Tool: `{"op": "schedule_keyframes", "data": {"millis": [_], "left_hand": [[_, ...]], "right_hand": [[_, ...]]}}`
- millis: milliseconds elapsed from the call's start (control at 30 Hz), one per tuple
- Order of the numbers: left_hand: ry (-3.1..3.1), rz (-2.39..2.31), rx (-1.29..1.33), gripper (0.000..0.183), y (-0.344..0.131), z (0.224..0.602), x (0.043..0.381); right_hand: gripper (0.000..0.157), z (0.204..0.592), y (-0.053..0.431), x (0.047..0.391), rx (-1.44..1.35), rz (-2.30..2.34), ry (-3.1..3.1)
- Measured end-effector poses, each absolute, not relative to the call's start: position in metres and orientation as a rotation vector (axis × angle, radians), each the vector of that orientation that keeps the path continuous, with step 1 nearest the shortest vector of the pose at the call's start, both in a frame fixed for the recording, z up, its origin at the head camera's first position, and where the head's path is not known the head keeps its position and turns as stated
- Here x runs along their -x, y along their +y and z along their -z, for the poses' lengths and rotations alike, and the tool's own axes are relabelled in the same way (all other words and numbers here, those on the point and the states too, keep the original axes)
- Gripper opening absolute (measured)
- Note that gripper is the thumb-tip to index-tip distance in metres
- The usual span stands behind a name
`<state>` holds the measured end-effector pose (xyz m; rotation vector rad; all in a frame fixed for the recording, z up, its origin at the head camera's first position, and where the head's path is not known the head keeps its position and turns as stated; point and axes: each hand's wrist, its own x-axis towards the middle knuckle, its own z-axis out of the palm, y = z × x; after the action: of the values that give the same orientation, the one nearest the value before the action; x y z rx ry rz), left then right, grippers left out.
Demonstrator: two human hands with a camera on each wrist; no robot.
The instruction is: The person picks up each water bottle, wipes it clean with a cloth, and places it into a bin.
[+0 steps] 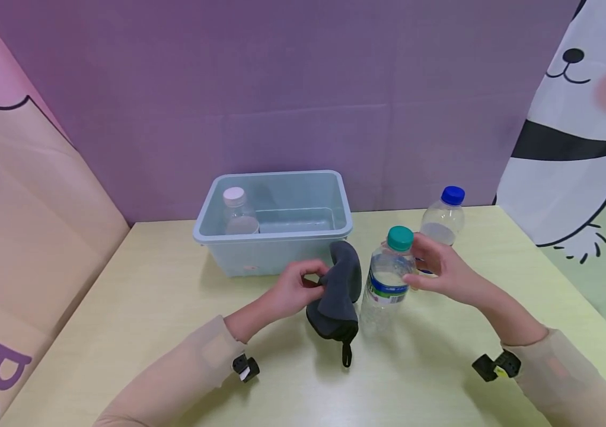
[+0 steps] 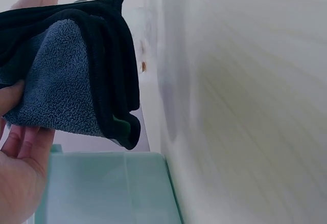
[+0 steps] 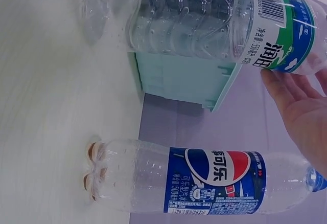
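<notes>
A folded dark grey cloth [image 1: 337, 284] with black edging and a hanging loop is pinched between the thumb and fingers of my left hand [image 1: 300, 287]. Its fluffy side [image 2: 61, 75] faces the left wrist view. My right hand [image 1: 449, 270] holds a clear plastic water bottle [image 1: 383, 290] with a green cap by its right side, thumb in front at the label. In the right wrist view the water bottle [image 3: 194, 24] is upright, its base just above the table and its reflection. Behind this hand stands a cola bottle [image 1: 442, 219] with a blue cap.
A light blue bin [image 1: 260, 255] stands at the back of the table, with a white-capped bottle [image 1: 239, 213] inside at its left. A purple backdrop [image 1: 303, 107] rises behind the table [image 1: 175, 308], and printed panels flank it.
</notes>
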<state>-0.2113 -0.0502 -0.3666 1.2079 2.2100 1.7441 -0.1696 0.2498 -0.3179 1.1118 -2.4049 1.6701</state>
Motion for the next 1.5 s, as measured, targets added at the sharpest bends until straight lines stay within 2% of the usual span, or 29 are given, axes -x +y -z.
{"op": "schedule_keyframes", "data": {"millis": [500, 600, 900, 1267, 1500], "left_hand": [[2.227, -1.802, -1.172, 0.013, -0.065, 0.367, 0.210], [2.220, -1.825, -1.180, 0.014, -0.067, 0.365, 0.211], [2.224, -1.839, -1.169, 0.014, -0.068, 0.362, 0.213], [2.215, -1.843, -1.194, 0.014, -0.067, 0.360, 0.213], [2.212, -1.842, -1.203, 0.014, -0.067, 0.361, 0.214]], "right_hand": [[0.060, 0.322, 0.250, 0.172, -1.221, -1.734, -2.342], [0.062, 0.324, 0.248, 0.168, -1.127, -1.653, -2.394], [0.078, 0.317, 0.230, 0.153, -0.581, -1.378, -2.547], [0.071, 0.316, 0.217, 0.146, -0.372, -1.143, -2.582], [0.063, 0.319, 0.215, 0.145, -0.375, -1.086, -2.544]]}}
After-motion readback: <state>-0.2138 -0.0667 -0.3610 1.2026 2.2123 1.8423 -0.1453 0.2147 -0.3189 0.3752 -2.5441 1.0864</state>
